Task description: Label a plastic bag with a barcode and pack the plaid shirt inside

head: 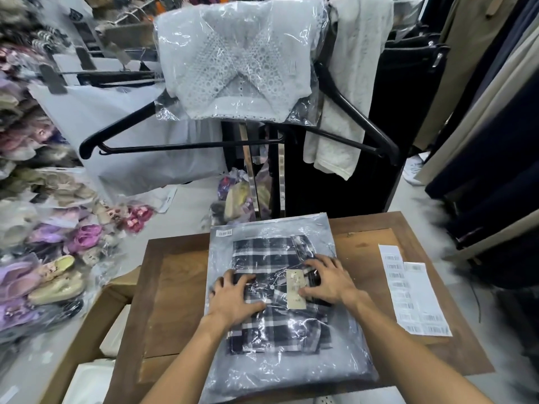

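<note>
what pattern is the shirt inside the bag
A dark navy and white plaid; the shirt shows best in the head view, through the clear plastic bag.

- We're in a clothing shop's stockroom or packing corner.
- Garments hang on a rack [481,91] at right.
- A bagged lace top [239,62] is draped over black hangers [180,145].
- Bagged shoes [55,275] pile up at left.
- Barcode label sheets [414,290] lie on the wooden table [175,287].

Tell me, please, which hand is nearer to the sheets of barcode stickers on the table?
Right. The right hand presses the bagged plaid shirt on the side toward the barcode stickers; the left hand lies farther away, across the bag.
</note>
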Demonstrator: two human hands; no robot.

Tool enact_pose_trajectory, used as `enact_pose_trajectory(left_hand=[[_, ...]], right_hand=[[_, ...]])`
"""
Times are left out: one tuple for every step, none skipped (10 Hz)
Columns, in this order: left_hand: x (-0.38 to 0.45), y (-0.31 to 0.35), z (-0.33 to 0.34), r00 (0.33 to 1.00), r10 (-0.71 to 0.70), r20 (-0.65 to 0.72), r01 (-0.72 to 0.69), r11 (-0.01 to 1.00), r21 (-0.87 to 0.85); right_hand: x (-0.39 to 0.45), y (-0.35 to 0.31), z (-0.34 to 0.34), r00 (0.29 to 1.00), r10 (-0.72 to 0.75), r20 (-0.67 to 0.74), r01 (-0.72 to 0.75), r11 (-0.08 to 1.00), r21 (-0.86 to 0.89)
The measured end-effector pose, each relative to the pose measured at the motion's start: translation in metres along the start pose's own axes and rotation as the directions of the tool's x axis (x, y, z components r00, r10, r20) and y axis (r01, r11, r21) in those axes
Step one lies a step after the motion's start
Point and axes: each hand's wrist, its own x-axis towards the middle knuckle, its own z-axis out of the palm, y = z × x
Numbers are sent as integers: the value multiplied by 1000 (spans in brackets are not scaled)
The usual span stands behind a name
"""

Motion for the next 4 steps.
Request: enact_pose_trajectory(left_hand=[[3, 4, -9, 999, -21, 50, 20, 1000, 24], [4, 10, -25, 991, -62, 121, 57, 998, 41], [12, 25, -42, 979, -111, 170, 112, 994, 4], [18, 34, -55, 982, -90, 163, 110, 987, -114]], right_hand=[[-3, -5, -7, 1000, 5, 26, -5, 1000, -7], [-4, -7, -14, 993, 36, 116, -33, 999, -25], [6, -30, -42, 984, 96, 152, -108, 992, 71], [14, -45, -61, 991, 104, 87, -125, 946, 298]])
